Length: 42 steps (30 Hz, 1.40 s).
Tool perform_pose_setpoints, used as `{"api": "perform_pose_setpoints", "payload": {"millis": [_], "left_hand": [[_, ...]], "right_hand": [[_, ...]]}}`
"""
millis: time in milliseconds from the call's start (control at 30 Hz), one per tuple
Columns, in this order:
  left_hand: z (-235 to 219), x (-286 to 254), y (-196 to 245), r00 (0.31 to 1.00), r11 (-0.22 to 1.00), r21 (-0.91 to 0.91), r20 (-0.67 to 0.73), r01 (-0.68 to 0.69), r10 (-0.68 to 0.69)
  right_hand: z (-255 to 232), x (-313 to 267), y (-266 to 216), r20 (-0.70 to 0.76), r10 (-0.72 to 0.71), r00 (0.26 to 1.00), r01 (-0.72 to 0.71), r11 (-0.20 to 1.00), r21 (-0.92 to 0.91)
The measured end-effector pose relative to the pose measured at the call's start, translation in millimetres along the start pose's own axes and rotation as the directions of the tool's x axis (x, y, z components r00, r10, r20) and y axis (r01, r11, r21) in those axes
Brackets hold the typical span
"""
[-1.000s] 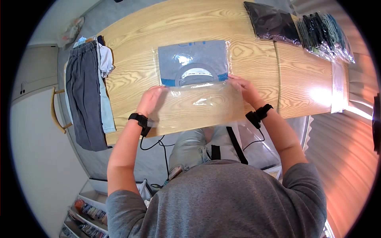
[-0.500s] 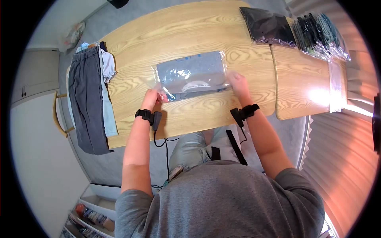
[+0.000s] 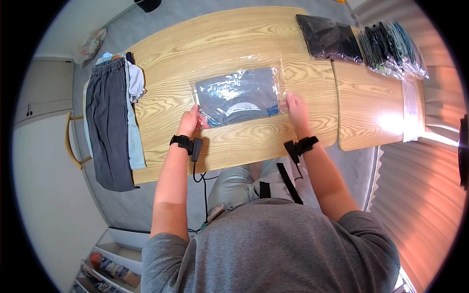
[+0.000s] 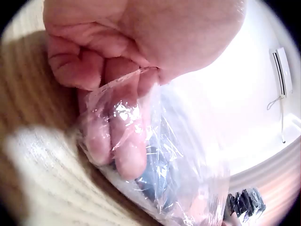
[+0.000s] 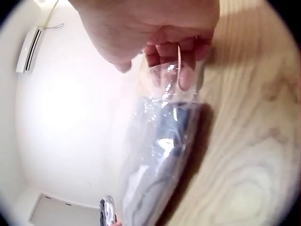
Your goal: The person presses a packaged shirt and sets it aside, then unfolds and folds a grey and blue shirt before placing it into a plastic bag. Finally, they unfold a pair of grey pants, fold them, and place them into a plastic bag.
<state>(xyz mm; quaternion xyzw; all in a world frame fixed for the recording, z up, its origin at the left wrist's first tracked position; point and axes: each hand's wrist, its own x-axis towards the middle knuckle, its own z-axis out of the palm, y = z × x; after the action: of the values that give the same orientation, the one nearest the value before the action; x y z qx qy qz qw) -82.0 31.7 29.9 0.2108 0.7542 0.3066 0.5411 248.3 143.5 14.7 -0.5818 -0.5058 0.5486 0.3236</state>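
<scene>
A folded grey T-shirt (image 3: 234, 88) with a pale neck label lies inside a clear plastic bag (image 3: 280, 73), in front of the person. At the bag's near left corner the left hand (image 3: 189, 121) pinches the plastic. In the left wrist view, fingers (image 4: 129, 160) of that hand show through the film, underneath it. The right hand (image 3: 297, 112) pinches the bag's right edge, thumb on top. Its fingertips (image 5: 185, 79) show behind the clear film in the right wrist view. The bag sits a little slanted, its right end farther from the person.
Dark grey trousers (image 3: 107, 122) and other garments hang over the table's left end. A bagged black garment (image 3: 330, 39) and a row of bagged dark clothes (image 3: 391, 46) lie at the far right. Flat clear plastic (image 3: 411, 110) rests at the right edge of the wooden table (image 3: 220, 44).
The empty plastic flap that stretched towards the person has been folded away at the shirt's collar end. Both hands now grip the bag's near corners, and the bag has slanted.
</scene>
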Motion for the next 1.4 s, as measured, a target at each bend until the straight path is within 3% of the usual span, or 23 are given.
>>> {"api": "perform_pose_setpoints", "payload": {"millis": [33,67,200,300,367,467,500,533,600,667,700,767,900,933,967,1000,1033,1100,1167,1200,1267,1300,1400], "left_hand": [[0.4,-0.3,0.1,1.000,1.000,-0.003,0.000,0.001,-0.001],[0.8,-0.5,0.0,1.000,1.000,0.011,-0.007,-0.013,0.013],[0.2,9.5,-17.0,0.999,0.995,0.097,-0.046,-0.024,0.029],[8.2,-4.1,-30.9,0.999,0.998,-0.034,0.010,0.043,-0.042],[11.7,-11.0,-35.2,0.999,0.999,-0.018,0.018,0.046,-0.045],[20.4,-24.0,-27.6,0.999,0.999,0.044,0.010,0.031,-0.031],[20.3,-23.7,-29.3,0.999,0.999,0.042,0.008,0.033,-0.033],[20.1,-22.8,-30.7,0.999,0.999,0.015,0.016,0.034,-0.035],[19.0,-21.2,-31.3,0.999,0.999,-0.012,0.020,0.037,-0.036],[19.9,-21.4,-30.6,0.999,0.999,0.014,0.020,0.029,-0.029],[21.5,-22.1,-29.9,0.999,0.999,0.015,0.020,0.029,-0.029],[20.6,-24.9,-29.6,0.998,0.991,-0.116,0.007,0.067,-0.067],[6.8,-39.0,-28.8,0.994,0.987,-0.124,0.053,0.105,-0.099],[9.4,-45.3,-35.1,0.955,0.985,-0.093,-0.275,-0.145,0.114],[12.1,-52.4,-41.5,0.768,0.931,0.017,-0.561,-0.364,0.310],[19.1,-73.8,-18.8,0.671,0.900,0.253,-0.601,-0.355,0.434],[28.6,-79.6,-12.7,0.651,0.805,0.400,-0.476,-0.439,0.591],[46.9,-75.0,15.8,0.613,0.513,0.547,0.000,-0.662,0.790],[70.2,-57.3,31.7,0.498,0.249,0.702,0.173,-0.668,0.850],[75.6,-47.1,33.3,0.495,0.249,0.702,0.168,-0.667,0.852],[83.7,-27.5,30.6,0.484,0.055,0.794,0.312,-0.606,0.818],[82.9,-23.4,30.4,0.485,0.062,0.795,0.304,-0.603,0.820],[78.2,-14.2,26.7,0.566,-0.013,0.842,0.373,-0.539,0.735]], "right_hand": [[-0.4,-7.5,-0.3,-0.041,-0.093,0.995,0.088,0.991,-0.101],[0.0,-9.8,2.2,-0.039,-0.093,0.995,0.088,0.991,-0.104],[-1.3,-20.3,7.6,-0.099,0.021,0.995,-0.038,0.984,-0.175],[-5.0,-35.1,6.6,-0.172,0.091,0.981,-0.120,0.979,-0.165],[-6.5,-42.2,7.6,-0.203,0.134,0.970,-0.163,0.978,-0.131],[-1.2,-44.3,0.7,-0.223,0.192,0.956,-0.243,0.943,-0.228],[5.5,-44.1,-0.5,-0.370,-0.123,0.921,-0.013,0.939,-0.344],[12.7,-43.9,-1.7,-0.459,-0.429,0.778,0.186,0.855,-0.484],[31.3,-53.5,-19.7,-0.135,-0.611,0.780,0.432,0.682,-0.590],[57.9,-58.6,-40.3,0.274,-0.579,0.768,0.610,0.530,-0.590],[69.3,-55.2,-40.5,0.273,-0.579,0.768,0.609,0.530,-0.590],[88.9,-39.4,-38.0,0.401,-0.639,0.656,0.677,0.263,-0.688],[93.4,-23.9,-33.0,0.409,-0.636,0.655,0.692,0.287,-0.662],[93.8,-23.8,-32.8,0.401,-0.631,0.664,0.684,0.296,-0.667],[94.3,-24.0,-32.6,0.391,-0.627,0.674,0.675,0.307,-0.671],[95.4,-23.2,-34.1,0.391,-0.629,0.672,0.676,0.306,-0.670],[95.9,-24.1,-35.2,0.394,-0.607,0.690,0.663,0.315,-0.679],[95.2,-25.2,-38.7,0.408,-0.584,0.702,0.660,0.319,-0.680],[93.0,-20.2,-46.3,0.422,-0.614,0.668,0.681,0.274,-0.679],[89.6,-16.7,-49.7,0.451,-0.614,0.648,0.699,0.244,-0.672],[83.7,0.6,-42.3,0.507,-0.609,0.610,0.739,0.206,-0.642],[82.5,6.3,-42.9,0.557,-0.597,0.578,0.772,0.177,-0.611],[78.7,6.7,-43.6,0.600,-0.541,0.590,0.768,0.147,-0.623]]}}
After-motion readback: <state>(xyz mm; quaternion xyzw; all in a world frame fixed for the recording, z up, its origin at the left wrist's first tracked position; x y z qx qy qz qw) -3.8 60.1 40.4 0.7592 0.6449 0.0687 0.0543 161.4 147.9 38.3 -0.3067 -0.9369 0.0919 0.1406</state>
